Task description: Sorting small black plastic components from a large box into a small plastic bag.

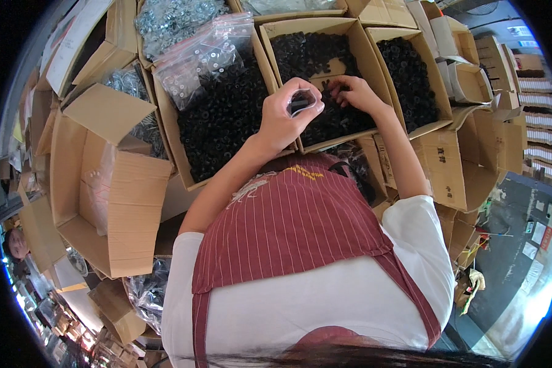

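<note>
My left hand (282, 116) is curled around a small clear plastic bag (301, 102), its mouth held round and facing up. Something dark shows inside the bag. Over the middle cardboard box (308, 27), my right hand (357, 96) reaches down among small black parts (331, 126). Its fingers are bent together at the tips, and whatever they hold is too small to make out. A bare patch of the box's bottom shows just beyond the hands.
A left box holds black ring-like parts (218, 129), with a zip bag of small silvery pieces (205, 58) on top. More black parts (405, 80) fill the right box. An open carton (135, 214) stands left; another (448, 159) stands right. Far left, a person (17, 243) is visible.
</note>
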Action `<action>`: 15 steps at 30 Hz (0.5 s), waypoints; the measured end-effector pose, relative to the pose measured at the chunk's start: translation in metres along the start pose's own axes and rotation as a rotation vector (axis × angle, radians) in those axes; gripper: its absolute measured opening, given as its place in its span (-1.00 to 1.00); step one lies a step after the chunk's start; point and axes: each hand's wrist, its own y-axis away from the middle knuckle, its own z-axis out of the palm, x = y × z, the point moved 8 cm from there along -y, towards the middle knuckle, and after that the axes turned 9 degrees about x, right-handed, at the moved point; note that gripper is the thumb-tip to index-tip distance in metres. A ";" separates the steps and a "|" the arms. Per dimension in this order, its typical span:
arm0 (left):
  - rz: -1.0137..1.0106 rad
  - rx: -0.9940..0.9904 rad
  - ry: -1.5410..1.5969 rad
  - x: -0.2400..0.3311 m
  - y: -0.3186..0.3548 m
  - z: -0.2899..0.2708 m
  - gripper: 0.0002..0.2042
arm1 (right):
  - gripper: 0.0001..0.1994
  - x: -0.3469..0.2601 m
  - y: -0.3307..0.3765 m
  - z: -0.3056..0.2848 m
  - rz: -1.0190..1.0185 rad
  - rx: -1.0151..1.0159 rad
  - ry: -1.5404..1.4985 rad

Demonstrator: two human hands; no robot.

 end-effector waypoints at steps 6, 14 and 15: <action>-0.040 0.006 0.047 -0.005 0.000 0.000 -0.88 | -0.71 -0.004 0.000 -0.006 0.110 0.096 -0.188; -0.035 -0.016 0.029 -0.006 0.001 0.002 -0.88 | -0.77 -0.025 0.004 -0.018 0.085 0.200 0.187; -0.035 -0.023 0.029 -0.006 0.001 0.003 -0.88 | -0.77 -0.018 0.003 -0.019 0.089 0.206 0.185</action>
